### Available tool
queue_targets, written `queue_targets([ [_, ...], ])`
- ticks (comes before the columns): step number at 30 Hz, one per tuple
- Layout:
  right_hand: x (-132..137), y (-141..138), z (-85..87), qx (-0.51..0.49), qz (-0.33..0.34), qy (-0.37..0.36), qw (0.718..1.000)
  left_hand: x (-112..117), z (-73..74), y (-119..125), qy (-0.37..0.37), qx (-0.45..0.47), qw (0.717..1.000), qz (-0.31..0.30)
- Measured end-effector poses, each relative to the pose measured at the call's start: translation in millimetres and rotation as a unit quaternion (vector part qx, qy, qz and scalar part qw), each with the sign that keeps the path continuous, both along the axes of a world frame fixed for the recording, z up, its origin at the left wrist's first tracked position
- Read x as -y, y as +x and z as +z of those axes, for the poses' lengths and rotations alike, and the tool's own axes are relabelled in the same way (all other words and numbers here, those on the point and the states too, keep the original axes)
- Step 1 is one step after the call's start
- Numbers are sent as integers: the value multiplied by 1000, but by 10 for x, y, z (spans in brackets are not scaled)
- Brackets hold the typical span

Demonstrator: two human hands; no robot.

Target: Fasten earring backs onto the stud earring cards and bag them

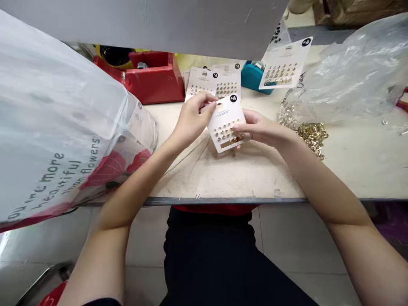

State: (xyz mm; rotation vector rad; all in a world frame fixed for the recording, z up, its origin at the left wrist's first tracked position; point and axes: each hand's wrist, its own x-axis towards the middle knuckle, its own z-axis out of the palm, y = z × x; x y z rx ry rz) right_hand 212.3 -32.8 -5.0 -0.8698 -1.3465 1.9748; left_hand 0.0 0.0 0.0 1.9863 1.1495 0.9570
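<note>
The table (pixel 242 178) in front of you is pale and scuffed, and its near edge crosses the view above your lap. On your left, a big white plastic bag (pixel 57 127) takes up that end of it. The bag is printed with red flowers and grey lettering, and you cannot see what it holds. On your right lies a crumpled clear bag (pixel 353 76). Small gold rings (pixel 310 134) fill its lower corner and spill in a heap onto the table just beside your right wrist.

At the back a red box (pixel 156 80) stands open at the top, with something small and metallic showing inside, too unclear to name. To its right sits a teal box (pixel 251 76), partly hidden. Between the two, a couple of white cards (pixel 212 83) lean upright with rows of small studs on them. Another such card (pixel 285 63) stands tilted in front of the teal box.

You are holding one more studded card (pixel 227 123) low over the middle of the table, tilted, its face toward you. Your left hand (pixel 193 119) is closed on the card's top left corner, pinching it between thumb and fingers. Your right hand (pixel 261 129) grips the lower right edge, fingertips resting on the front by the bottom rows of studs. Your hands are apart, with the card bridging them.
</note>
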Motion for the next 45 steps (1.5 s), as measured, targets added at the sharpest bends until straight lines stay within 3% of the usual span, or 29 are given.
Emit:
queue_targets([
  [4,-31,305,178,56,-134,20,989,-116,-142,96,-30,-44,999,1],
  [8,-81,493,315,24,-303,87,949,-84,-305,13,83,-237,968,-24],
  [11,-89,566,366,14,-312,133,940,-82,-418,-57,139,-315,938,-41],
  [14,-78,603,386,-2,-291,172,941,-94,-476,35,159,-316,935,-3],
  [17,-90,606,371,-30,-287,189,939,1,-467,366,193,-303,933,-9],
  [19,-113,597,340,-47,-287,185,939,143,-446,689,227,-292,924,-103],
  [21,-136,586,304,-54,-291,176,939,307,-433,1039,250,-292,890,-247],
  [23,-148,574,273,-54,-300,168,937,441,-431,1368,266,-299,861,-314],
  [26,-142,556,253,-58,-313,173,932,511,-437,1753,224,-341,858,-311],
  [29,-124,544,252,-47,-318,177,930,455,-426,1954,166,-365,869,-292],
  [33,-113,543,230,-62,-321,183,927,399,-376,1943,116,-342,887,-286],
  [38,-123,539,192,-57,-321,185,927,455,-356,1783,140,-307,891,-303],
  [45,-145,534,179,-50,-332,166,927,490,-265,1500,80,-243,934,-248],
])
